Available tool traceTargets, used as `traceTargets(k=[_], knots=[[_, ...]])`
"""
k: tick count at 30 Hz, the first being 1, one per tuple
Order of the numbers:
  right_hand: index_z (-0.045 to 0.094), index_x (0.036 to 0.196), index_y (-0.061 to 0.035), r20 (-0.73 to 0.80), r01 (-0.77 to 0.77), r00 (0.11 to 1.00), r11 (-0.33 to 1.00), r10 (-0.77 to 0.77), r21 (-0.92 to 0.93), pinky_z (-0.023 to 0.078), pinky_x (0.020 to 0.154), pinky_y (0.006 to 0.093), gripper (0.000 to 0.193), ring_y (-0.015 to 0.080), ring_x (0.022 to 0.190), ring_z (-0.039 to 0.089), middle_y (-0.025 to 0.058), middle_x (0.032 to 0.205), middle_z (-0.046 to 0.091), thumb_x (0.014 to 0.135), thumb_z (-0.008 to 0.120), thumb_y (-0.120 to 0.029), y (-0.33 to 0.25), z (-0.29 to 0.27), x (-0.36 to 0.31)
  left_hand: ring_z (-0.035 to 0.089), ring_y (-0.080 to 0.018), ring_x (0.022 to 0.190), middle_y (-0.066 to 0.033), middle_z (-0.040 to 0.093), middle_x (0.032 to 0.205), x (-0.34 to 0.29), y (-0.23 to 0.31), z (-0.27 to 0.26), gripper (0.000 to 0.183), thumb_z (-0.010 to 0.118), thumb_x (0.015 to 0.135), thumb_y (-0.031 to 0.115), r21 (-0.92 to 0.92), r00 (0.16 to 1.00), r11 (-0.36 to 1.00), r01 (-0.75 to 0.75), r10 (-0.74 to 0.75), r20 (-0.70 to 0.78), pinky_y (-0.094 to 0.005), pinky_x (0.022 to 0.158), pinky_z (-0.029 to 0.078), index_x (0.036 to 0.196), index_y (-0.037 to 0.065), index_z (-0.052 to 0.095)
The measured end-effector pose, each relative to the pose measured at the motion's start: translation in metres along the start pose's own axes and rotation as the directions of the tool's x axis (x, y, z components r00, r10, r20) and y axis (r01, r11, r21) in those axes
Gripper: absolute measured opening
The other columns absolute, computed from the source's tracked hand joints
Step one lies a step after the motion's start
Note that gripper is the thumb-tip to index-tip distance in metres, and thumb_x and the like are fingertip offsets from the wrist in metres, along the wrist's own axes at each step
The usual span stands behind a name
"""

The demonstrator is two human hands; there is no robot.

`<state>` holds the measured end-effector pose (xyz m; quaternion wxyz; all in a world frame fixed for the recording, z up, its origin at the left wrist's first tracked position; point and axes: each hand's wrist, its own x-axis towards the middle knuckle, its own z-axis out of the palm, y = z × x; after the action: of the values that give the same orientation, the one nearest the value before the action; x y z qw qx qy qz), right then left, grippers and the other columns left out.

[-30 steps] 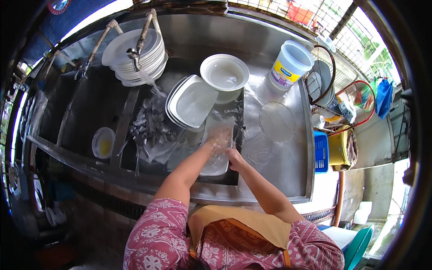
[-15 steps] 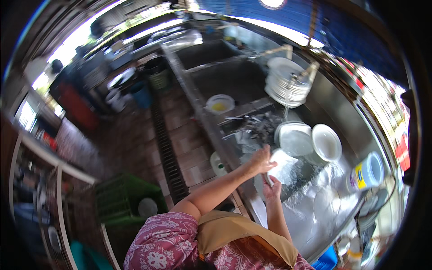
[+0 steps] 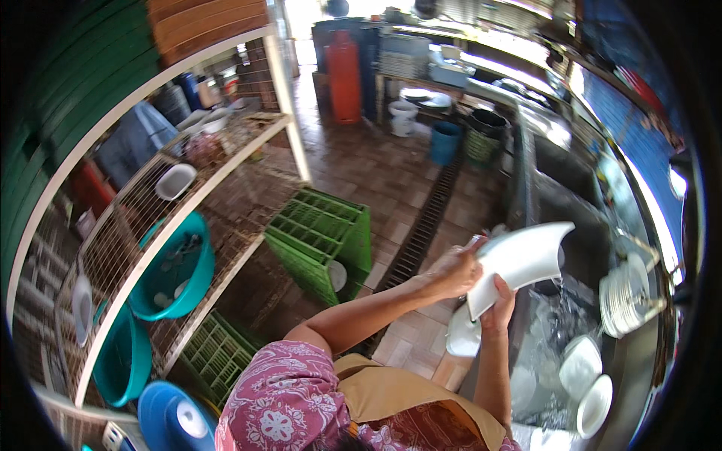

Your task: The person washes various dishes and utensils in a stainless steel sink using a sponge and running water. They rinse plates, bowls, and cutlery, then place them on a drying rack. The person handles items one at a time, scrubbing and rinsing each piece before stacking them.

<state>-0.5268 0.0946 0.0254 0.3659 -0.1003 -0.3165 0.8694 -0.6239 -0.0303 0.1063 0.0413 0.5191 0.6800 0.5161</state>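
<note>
A white curved, roughly rectangular serving plate (image 3: 530, 257) is held up in front of me, tilted, beside the sink's near edge. My left hand (image 3: 456, 272) grips its left end, fingers closed on the edge. Lower down, my right hand (image 3: 499, 304) is closed around its bottom edge, thumb on the face. In the sink basin to the right lie a white plate (image 3: 580, 366) and a white bowl (image 3: 595, 407), beside wet cutlery. A stack of white plates (image 3: 623, 299) stands on edge farther right.
On my left stands a wire-shelved rack (image 3: 207, 197) with teal tubs (image 3: 197, 279). Green crates (image 3: 316, 225) sit on the floor beside it, a blue basin (image 3: 162, 421) nearer me. A drain grate (image 3: 429, 225) crosses the tiles. A white container (image 3: 463, 335) is below the plate.
My view has swung left, bringing the rack and crates into sight. Both hands have raised the white plate out of the sink area toward its left edge, still holding it.
</note>
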Motion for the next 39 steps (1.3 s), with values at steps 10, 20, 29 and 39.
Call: traceTargets(k=[10, 20, 29, 39], knots=[[0.018, 0.140, -0.0224, 0.645, -0.294, 0.489, 0.807, 0.587, -0.512, 0.033, 0.098, 0.0447, 0.060, 0.0200, 0.116, 0.044, 0.0066, 0.124, 0.043, 0.091, 0.052, -0.023, 0.235, 0.315, 0.082, 0.059, -0.0222, 0.085, -0.0115, 0.061, 0.090, -0.125, -0.129, -0.345, 0.028, 0.055, 0.074, 0.003, -0.532, 0.452, 0.843, 0.079, -0.506, -0.735, -0.0358, 0.077, 0.047, 0.100, -0.005, 0.059], [0.047, 0.125, -0.0118, 0.962, 0.912, -0.147, 0.407, 0.231, 0.041, 0.009, 0.110, 0.0548, 0.040, 0.0234, 0.127, 0.034, 0.0068, 0.130, 0.042, 0.092, 0.043, -0.033, 0.544, 0.508, 0.105, 0.062, -0.0266, 0.068, -0.0138, 0.056, 0.094, -0.178, -0.252, -0.706, 0.026, 0.051, 0.078, 0.001, -0.265, -0.170, 0.964, -0.020, -0.264, -0.950, -0.0348, 0.055, 0.059, 0.103, -0.006, 0.051], [0.042, 0.132, -0.0125, 0.977, 0.881, -0.211, 0.429, -0.025, 0.201, 0.004, 0.113, 0.0424, 0.051, 0.0204, 0.135, 0.025, 0.0020, 0.141, 0.037, 0.084, 0.046, -0.026, 0.651, 0.503, 0.114, 0.063, -0.0312, 0.064, -0.0208, 0.057, 0.101, -0.209, -0.414, -0.897, 0.034, 0.044, 0.078, -0.003, -0.295, -0.598, 0.955, 0.036, -0.216, -0.772, -0.0327, 0.045, 0.059, 0.110, -0.005, 0.052], [0.050, 0.124, -0.0082, 0.961, 0.833, -0.264, 0.483, -0.085, 0.272, 0.017, 0.111, 0.0391, 0.045, 0.0192, 0.129, 0.036, 0.0035, 0.137, 0.043, 0.083, 0.045, -0.026, 0.641, 0.508, 0.110, 0.061, -0.0338, 0.078, -0.0169, 0.053, 0.111, -0.274, -0.483, -0.959, 0.045, 0.055, 0.085, 0.014, -0.351, -0.369, 0.925, -0.147, -0.381, -0.848, -0.0400, 0.055, 0.058, 0.124, 0.006, 0.036]])
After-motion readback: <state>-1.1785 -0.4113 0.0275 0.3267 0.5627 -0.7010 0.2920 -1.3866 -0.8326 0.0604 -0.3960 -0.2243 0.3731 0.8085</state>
